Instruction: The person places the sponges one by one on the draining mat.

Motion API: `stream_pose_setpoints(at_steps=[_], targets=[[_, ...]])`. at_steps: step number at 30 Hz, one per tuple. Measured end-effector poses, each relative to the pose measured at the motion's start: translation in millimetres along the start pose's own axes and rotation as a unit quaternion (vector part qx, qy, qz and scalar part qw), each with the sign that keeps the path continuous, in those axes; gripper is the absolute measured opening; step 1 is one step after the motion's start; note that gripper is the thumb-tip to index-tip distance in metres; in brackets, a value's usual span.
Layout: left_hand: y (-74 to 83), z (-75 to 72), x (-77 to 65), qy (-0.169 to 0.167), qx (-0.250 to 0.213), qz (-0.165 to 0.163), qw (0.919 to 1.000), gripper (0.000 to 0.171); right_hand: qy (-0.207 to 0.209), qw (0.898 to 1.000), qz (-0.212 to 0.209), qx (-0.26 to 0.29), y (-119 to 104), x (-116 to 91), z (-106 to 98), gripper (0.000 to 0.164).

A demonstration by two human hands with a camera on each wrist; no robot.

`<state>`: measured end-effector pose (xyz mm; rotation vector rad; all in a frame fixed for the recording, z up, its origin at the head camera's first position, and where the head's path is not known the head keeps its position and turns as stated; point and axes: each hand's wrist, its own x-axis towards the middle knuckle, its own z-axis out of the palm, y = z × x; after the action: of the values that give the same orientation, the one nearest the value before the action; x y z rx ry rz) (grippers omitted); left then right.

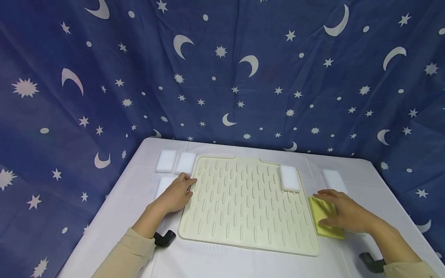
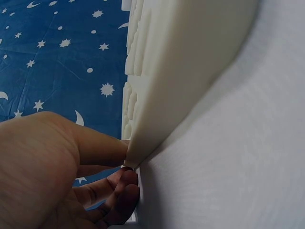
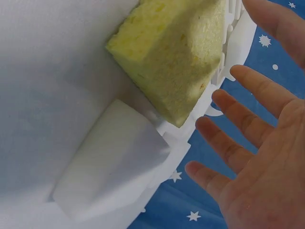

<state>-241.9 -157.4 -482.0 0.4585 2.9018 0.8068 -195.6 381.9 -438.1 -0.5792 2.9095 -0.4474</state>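
A cream mat (image 1: 248, 200) with raised oval ridges lies on the table, with a cut-out along its far edge. My left hand (image 1: 176, 194) pinches its left edge. In the left wrist view the thumb side of that hand (image 2: 43, 162) meets the rim, and the other fingers curl right beside it. By the mat's right edge is a yellow sponge (image 1: 325, 222), a thick block with a porous surface. Over it hovers my right hand (image 1: 342, 212), and the right wrist view shows its spread fingers (image 3: 248, 114) apart from the sponge. A white sponge (image 1: 289, 178) sits on the mat's far right corner.
Several white sponge blocks (image 1: 166, 161) lie at the table's far left; one is partly behind the left hand. Another white block (image 1: 333, 180) is beyond the right hand. A blue curtain (image 1: 222, 69) with moons and stars hangs behind the white-covered table (image 1: 208, 262).
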Motion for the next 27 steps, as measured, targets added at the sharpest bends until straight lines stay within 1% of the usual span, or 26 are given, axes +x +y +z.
stream_pose_setpoints(at_steps=[5, 10, 15, 20, 22, 27], targets=[[-0.5, 0.3, -0.5, 0.0, 0.003, 0.002, 1.0, 0.05, -0.005, 1.0, -0.003, 0.004, 1.4, -3.4, 3.4, 0.089], [-1.1, 0.6, -1.1, 0.0, 0.002, 0.003, 1.0, 0.05, -0.012, 1.0, -0.011, 0.009, 1.4, -6.4, 5.6, 0.098], [-1.3, 1.1, -1.1, 0.0, 0.0, 0.002, 1.0, 0.05, -0.03, 0.999, 0.005, 0.018, 0.6, -8.1, 8.1, 0.11], [-1.0, 1.4, -0.8, -0.002, 0.003, -0.001, 1.0, 0.05, -0.049, 0.998, 0.033, 0.028, -1.0, -8.0, 10.3, 0.118], [-0.4, 0.7, -0.8, -0.003, 0.003, -0.001, 1.0, 0.05, -0.056, 0.997, 0.044, 0.029, -2.2, -7.9, 11.2, 0.12], [0.5, -1.3, -0.7, -0.002, 0.003, 0.0, 1.0, 0.05, -0.06, 0.997, 0.049, 0.021, -2.6, -7.7, 12.2, 0.122]])
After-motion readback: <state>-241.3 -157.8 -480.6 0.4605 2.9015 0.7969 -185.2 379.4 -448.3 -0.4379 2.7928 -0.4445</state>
